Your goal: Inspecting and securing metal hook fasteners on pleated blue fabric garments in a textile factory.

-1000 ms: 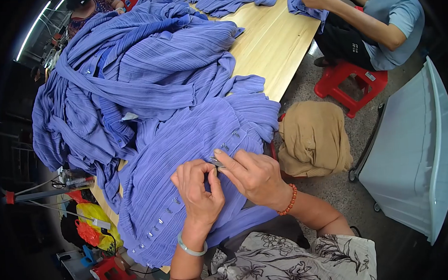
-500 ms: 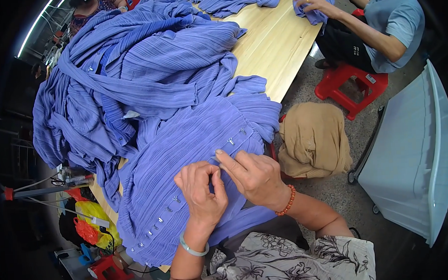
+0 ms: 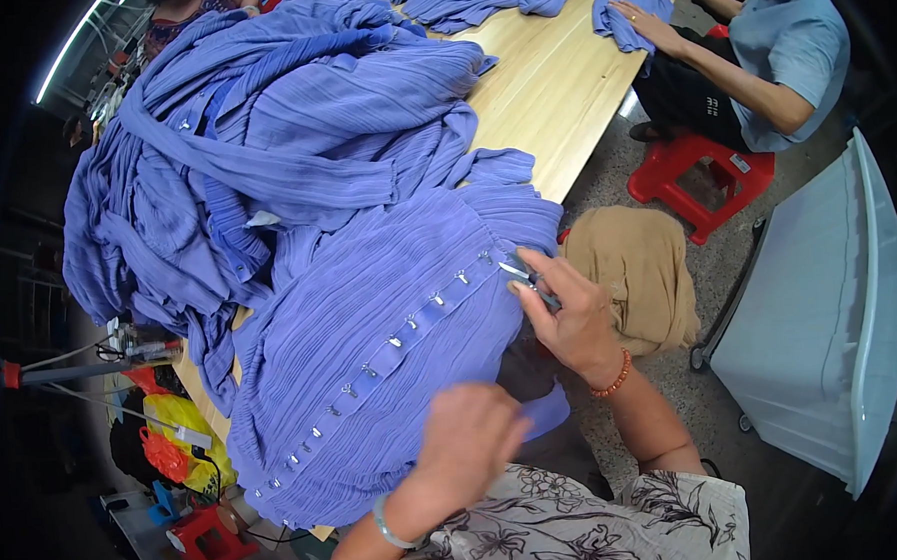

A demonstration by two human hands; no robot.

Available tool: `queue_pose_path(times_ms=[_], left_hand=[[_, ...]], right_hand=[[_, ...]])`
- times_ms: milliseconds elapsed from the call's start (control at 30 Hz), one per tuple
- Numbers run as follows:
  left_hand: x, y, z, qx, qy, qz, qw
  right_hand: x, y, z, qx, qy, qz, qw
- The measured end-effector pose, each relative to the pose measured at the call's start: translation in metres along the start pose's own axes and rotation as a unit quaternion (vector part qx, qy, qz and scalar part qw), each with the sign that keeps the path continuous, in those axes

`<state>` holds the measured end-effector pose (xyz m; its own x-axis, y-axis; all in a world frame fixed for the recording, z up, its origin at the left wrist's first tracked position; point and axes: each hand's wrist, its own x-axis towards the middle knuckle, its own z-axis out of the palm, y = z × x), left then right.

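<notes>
A pleated blue-violet garment [image 3: 410, 312] lies spread over the near end of a wooden table [image 3: 551, 95], its button band with several small metal fasteners running diagonally. My right hand [image 3: 562, 315] holds a small pair of metal snips [image 3: 521, 273] at the top end of that band, by the garment's edge. My left hand [image 3: 468, 441] is blurred, fingers curled, hovering over the garment's lower hem near my lap; whether it grips the cloth is unclear.
A large heap of the same blue garments [image 3: 261, 118] covers the table's left side. Another person [image 3: 759, 56] sits on a red stool [image 3: 699, 169] at the far right, a hand on blue cloth. A tan cushion [image 3: 638, 272] and white cart [image 3: 831, 323] stand to my right.
The garment has been pulled out flat, showing the button band. My right hand moved up and right along the band; my left hand dropped back toward my body.
</notes>
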<state>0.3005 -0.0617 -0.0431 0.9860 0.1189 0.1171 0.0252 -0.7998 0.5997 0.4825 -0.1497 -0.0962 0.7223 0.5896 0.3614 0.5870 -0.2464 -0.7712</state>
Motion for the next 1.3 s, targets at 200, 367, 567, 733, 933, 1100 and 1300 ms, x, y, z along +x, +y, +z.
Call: queue_pose_path(times_ms=[200, 367, 567, 733, 933, 1100, 1300], left_hand=[[-0.006, -0.032, -0.026, 0.261, 0.149, -0.117, 0.946], [-0.018, -0.042, -0.014, 0.287, 0.116, -0.111, 0.945], [-0.016, -0.045, -0.012, 0.299, 0.112, -0.114, 0.941], [-0.016, -0.045, -0.011, 0.300, 0.106, -0.116, 0.941], [-0.017, -0.044, -0.007, 0.304, 0.094, -0.113, 0.941], [-0.018, -0.047, -0.005, 0.308, 0.082, -0.116, 0.941], [-0.017, -0.047, -0.006, 0.308, 0.085, -0.109, 0.941]], right_hand=[[0.009, 0.012, 0.016, 0.079, -0.007, 0.055, 0.995], [0.018, 0.017, 0.026, 0.057, -0.019, 0.043, 0.997], [0.031, 0.017, 0.020, 0.177, -0.151, 0.154, 0.960], [0.037, 0.028, 0.032, 0.221, -0.132, 0.145, 0.955], [0.044, 0.019, 0.029, 0.143, -0.139, 0.134, 0.971], [0.055, 0.023, 0.021, 0.178, -0.219, 0.157, 0.946], [0.053, 0.035, 0.021, 0.280, -0.137, 0.082, 0.947]])
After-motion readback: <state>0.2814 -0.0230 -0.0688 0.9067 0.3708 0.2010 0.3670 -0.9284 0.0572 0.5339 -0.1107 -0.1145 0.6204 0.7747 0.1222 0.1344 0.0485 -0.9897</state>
